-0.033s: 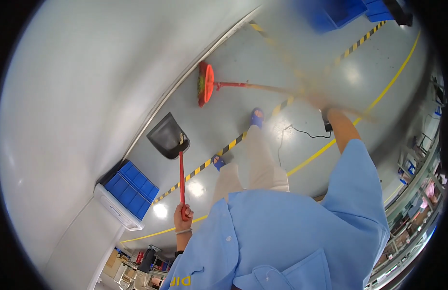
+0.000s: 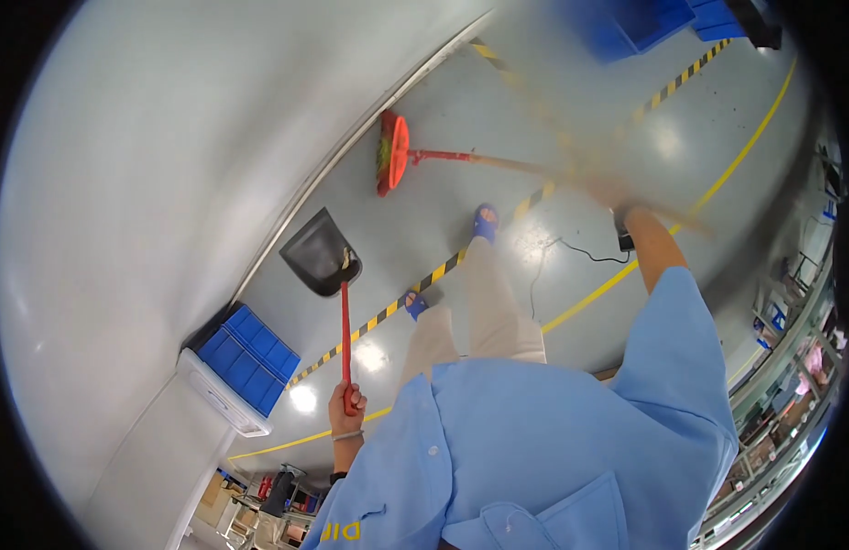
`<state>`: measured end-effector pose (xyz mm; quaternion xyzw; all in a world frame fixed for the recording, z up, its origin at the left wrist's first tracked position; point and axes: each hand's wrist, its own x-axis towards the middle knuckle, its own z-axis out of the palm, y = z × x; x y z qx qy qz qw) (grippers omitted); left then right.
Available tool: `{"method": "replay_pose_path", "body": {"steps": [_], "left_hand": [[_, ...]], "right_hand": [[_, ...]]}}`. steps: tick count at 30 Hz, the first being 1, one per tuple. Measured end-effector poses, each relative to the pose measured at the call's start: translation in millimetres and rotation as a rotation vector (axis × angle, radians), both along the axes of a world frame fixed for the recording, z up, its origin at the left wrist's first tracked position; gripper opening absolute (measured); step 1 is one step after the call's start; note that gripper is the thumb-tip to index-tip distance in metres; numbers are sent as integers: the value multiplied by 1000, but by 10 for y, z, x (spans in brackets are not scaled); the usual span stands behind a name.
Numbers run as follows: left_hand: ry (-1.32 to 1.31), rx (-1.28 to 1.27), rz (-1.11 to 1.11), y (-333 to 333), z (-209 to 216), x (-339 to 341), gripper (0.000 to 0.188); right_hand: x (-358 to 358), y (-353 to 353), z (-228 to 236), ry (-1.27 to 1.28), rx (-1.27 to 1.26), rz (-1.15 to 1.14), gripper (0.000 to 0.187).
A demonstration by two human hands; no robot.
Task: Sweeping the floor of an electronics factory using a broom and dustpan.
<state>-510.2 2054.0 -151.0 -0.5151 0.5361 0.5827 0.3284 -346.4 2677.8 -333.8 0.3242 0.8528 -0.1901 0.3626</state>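
My left hand is closed round the red handle of a black dustpan. The pan lies low by the foot of the wall, with a small pale scrap inside near the handle joint. A long-handled broom with an orange-red head and greenish bristles is out ahead of me, close to the wall base. Its handle runs right to my right hand, which is closed on it. A smear over the view blurs those fingers and part of the handle.
A white wall rises on the left. Blue bins stand beside it, and more blue bins are far right. Yellow-black tape crosses the grey floor. A black cable lies near my right arm; shelving lines the right edge.
The broom head has shifted slightly forward and right, a little off the wall base. The dustpan and my left hand have moved slightly forward. Both grips are unchanged.
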Motion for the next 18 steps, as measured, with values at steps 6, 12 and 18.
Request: {"method": "replay_pose_path", "body": {"steps": [6, 12, 18], "left_hand": [[-45, 76, -122, 456, -230, -139, 11], [-40, 74, -176, 291, -539, -355, 11], [-8, 43, -175, 253, -1674, -1008, 12]], "right_hand": [[736, 244, -90, -82, -68, -113, 51], [1211, -522, -16, -265, -23, -348, 46], [400, -705, -633, -207, -30, -343, 48]]}}
